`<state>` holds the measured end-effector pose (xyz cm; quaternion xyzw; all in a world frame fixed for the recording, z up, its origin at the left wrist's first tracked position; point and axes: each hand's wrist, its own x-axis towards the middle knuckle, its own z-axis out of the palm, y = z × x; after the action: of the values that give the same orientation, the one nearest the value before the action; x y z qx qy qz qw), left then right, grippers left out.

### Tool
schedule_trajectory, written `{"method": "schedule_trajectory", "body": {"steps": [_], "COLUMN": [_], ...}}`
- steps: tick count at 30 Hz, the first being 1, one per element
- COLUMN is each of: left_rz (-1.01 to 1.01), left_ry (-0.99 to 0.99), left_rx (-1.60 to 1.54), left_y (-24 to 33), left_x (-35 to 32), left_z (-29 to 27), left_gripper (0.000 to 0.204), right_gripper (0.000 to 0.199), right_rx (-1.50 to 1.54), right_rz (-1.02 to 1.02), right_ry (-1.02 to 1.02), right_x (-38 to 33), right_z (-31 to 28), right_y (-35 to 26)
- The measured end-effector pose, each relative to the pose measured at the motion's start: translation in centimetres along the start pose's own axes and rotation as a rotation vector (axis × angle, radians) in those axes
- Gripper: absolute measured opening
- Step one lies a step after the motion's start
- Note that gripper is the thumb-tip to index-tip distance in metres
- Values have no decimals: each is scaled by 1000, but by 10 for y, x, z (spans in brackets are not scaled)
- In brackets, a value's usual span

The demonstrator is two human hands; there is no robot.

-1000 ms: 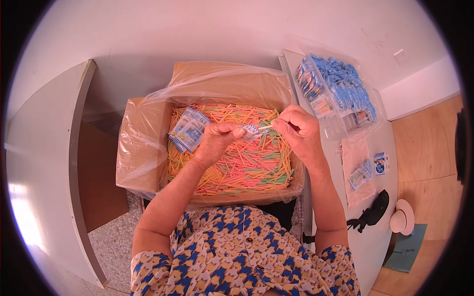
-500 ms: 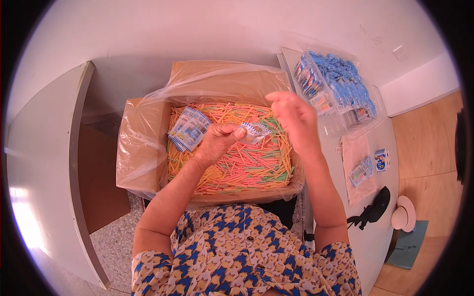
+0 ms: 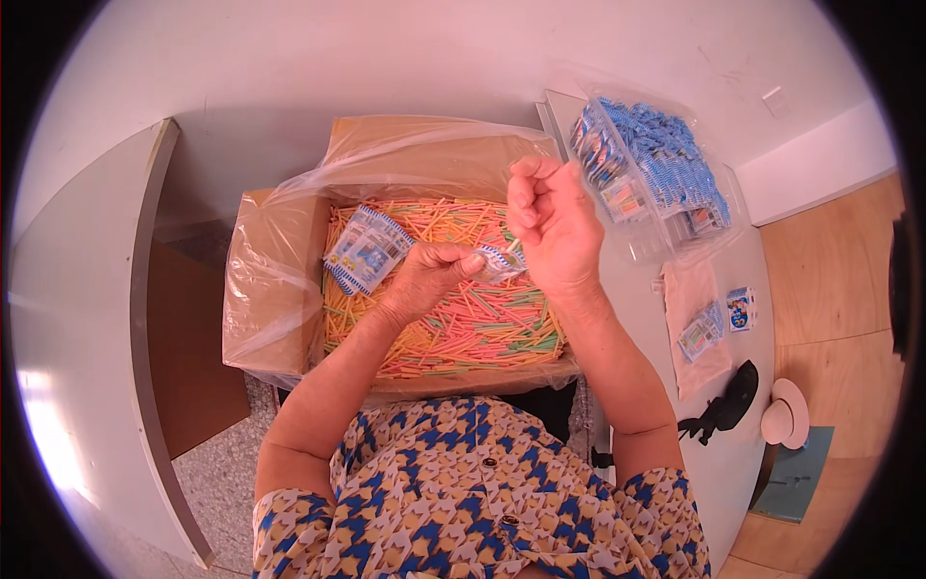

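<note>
My left hand (image 3: 431,278) is closed, pinching a small clear packet (image 3: 499,262) with blue-striped edges between thumb and fingers, above the box. My right hand (image 3: 558,217) is raised just beside the packet, its fingers curled inward; what they hold, if anything, is hidden. A short pale stick (image 3: 514,245) shows between those fingers and the packet's edge. Below both hands, a cardboard box (image 3: 275,285) lined with clear plastic holds many thin pink, yellow and green sticks (image 3: 453,333). Several flat blue-and-clear packets (image 3: 368,249) lie on the sticks at the left.
On the grey table (image 3: 637,338) at right stands a clear bin (image 3: 656,227) full of blue striped packets. Nearby lie a pale cloth (image 3: 690,362) with packets on it, a small blue package (image 3: 742,309) and a black object (image 3: 730,400). A grey panel (image 3: 154,289) stands at left.
My right hand has turned, showing more of its palm, and shifted slightly left and up. A pale stick now shows beside the packet. My left hand keeps its pinch almost in place.
</note>
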<state>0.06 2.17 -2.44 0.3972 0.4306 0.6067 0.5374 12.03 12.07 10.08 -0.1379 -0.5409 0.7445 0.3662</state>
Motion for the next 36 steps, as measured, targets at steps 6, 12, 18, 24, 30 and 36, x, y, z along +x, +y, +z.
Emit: {"method": "schedule_trajectory", "body": {"steps": [6,12,18,24,30,36], "left_rz": [27,25,8,-32,243,296], "left_ry": [4,56,50,74,325,498], "left_rx": [-58,-7,-37,139,826,1849], "left_y": [0,3,9,-7,26,31], "left_x": [-1,-3,0,-6,-8,-36], "left_z": [-2,-5,5,-4,-19,-80], "left_gripper": [25,26,24,23,16,38], "right_gripper": [40,27,20,17,9,16], "right_rx": [7,-948,-1024,-1194,-1115,-1708], "right_rz": [-52,-331,-362,-322,-93,76], "right_ry": [-177,-183,-139,-115,65,582], "right_x": [-10,-18,-33,-62,-150,-243], "right_z": [-9,-26,-25,-59,-144,-335], "right_y": [14,3,11,13,-102,-160]}}
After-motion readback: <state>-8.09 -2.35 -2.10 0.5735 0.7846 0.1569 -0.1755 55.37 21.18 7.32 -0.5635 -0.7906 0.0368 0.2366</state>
